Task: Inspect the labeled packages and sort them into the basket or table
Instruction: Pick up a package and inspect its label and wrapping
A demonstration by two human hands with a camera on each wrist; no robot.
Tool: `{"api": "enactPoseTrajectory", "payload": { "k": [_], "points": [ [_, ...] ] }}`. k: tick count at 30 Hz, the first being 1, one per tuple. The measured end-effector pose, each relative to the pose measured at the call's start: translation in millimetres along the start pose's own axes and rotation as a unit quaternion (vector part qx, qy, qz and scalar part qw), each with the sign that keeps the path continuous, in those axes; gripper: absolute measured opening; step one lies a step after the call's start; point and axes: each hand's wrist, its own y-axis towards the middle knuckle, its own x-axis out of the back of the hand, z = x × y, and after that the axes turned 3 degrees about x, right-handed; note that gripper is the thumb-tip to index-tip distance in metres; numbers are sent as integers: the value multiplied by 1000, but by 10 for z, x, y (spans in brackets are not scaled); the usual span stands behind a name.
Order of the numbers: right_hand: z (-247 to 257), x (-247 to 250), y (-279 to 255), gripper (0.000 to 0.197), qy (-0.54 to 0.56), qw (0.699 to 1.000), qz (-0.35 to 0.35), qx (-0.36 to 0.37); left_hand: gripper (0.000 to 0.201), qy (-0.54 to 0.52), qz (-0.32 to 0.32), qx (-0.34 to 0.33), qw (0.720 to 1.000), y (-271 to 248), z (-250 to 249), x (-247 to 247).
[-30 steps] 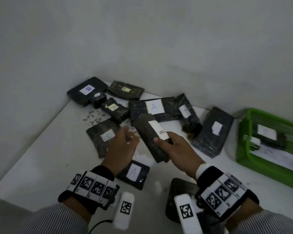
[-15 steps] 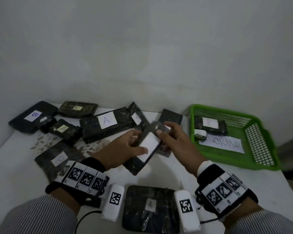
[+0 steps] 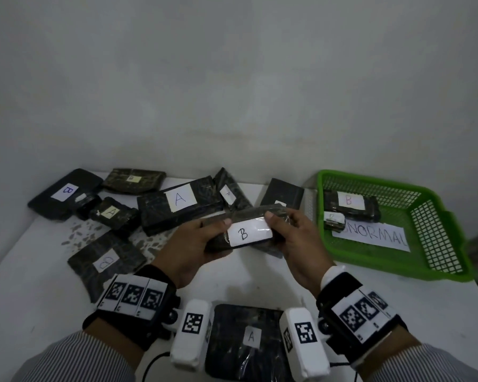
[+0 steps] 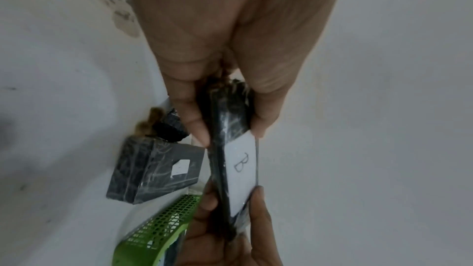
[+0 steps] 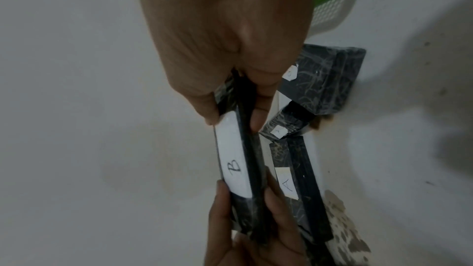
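Note:
Both hands hold one black wrapped package above the table, its white label marked B facing me. My left hand grips its left end, thumb on top beside the label. My right hand pinches the right end, thumb at the label's upper right corner. In the left wrist view the package stands edge-on between thumb and fingers, and the right wrist view shows the same package. The green basket sits at the right with two B-labeled packages and a paper sign inside.
Several black packages marked A or B lie along the back of the white table, the biggest an A package. Another A package lies at the near edge between my wrists. A grey wall stands close behind.
The package was turned from slanted to level with its B label facing me, and both hands now grip its ends. The view has swung right, bringing the basket fully in.

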Motion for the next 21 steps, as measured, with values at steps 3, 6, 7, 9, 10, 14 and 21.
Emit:
{"api": "enactPoseTrajectory", "payload": {
  "k": [3, 6, 7, 9, 10, 14, 21],
  "points": [
    [-11, -51, -34, 42, -19, 999, 26, -10, 26, 4, -25, -67, 997, 20, 11, 13],
    [-24, -84, -65, 55, -45, 998, 39, 0, 27, 63, -43, -132, 988, 3, -27, 37],
    [-39, -98, -62, 57, -40, 999, 34, 1, 28, 69, -52, -148, 985, 4, -33, 45],
    [-57, -138, -43, 58, -14, 1000, 18, -5, 32, 44, -67, -158, 984, 6, -25, 42],
    [-65, -156, -24, 57, -3, 1000, 15, -12, 36, 11, -74, -149, 986, 11, -16, 36],
    [-79, -216, 10, 36, 36, 998, 23, -37, 35, -89, -41, -79, 992, 47, 68, 29],
    [-130, -225, 25, 25, 39, 990, 67, -118, 11, -35, -73, -89, 993, 113, 120, 60]
  ]
}}
